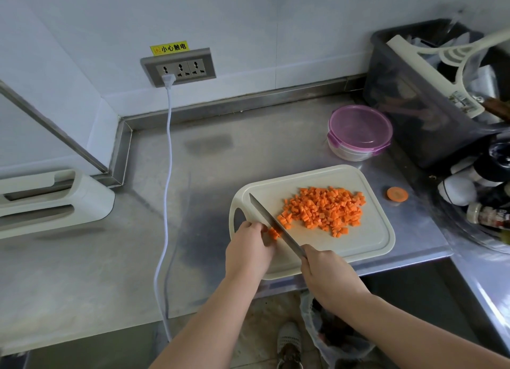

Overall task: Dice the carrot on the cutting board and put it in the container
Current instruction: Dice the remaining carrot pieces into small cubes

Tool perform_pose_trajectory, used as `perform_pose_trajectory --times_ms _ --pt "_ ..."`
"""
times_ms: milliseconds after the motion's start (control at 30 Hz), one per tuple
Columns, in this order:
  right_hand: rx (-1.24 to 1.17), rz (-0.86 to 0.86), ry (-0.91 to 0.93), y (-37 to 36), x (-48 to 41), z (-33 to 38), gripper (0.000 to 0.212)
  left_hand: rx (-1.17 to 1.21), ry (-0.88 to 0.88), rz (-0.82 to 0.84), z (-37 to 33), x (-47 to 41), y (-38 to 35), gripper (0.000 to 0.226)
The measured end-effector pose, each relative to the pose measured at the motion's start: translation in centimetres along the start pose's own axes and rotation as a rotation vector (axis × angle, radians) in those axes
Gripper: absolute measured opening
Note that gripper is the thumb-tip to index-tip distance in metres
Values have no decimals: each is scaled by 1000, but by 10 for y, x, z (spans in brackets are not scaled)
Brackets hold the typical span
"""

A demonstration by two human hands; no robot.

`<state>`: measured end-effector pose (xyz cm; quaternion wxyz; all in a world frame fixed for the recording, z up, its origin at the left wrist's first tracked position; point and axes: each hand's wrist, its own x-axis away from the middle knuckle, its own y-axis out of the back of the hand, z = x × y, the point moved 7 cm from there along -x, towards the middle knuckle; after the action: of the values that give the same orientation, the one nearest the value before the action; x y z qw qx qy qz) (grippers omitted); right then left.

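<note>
My left hand pins the last carrot bit while my right hand grips the knife; once diced, I must unlid the container.

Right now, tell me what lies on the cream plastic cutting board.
A heap of orange carrot dice, a steel knife, and the left hand pinning a carrot piece, mostly hidden beneath it.

container behind cutting board — apart

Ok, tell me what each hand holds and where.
The right hand grips the knife by its handle; the left hand pins a few carrot pieces with curled fingers.
</note>
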<state>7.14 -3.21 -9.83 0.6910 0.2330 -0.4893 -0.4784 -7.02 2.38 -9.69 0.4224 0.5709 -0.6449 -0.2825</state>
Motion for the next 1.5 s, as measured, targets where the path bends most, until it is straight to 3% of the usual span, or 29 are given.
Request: perform_pose_trajectory --times_ms 700,1233,1367,1500 --pt "125 89 -51 -12 -7 3 34 -41 1 17 1 -10 -5 18" --pt "24 23 -80 24 -22 -22 21 -28 -18 75 -19 -33 -19 16" --pt "-22 -31 -45 41 -21 -26 13 23 -79 102 -34 -45 -29 15" --pt "-84 -80 -48 59 -20 -34 23 248 -78 161 -37 -50 -35 10"
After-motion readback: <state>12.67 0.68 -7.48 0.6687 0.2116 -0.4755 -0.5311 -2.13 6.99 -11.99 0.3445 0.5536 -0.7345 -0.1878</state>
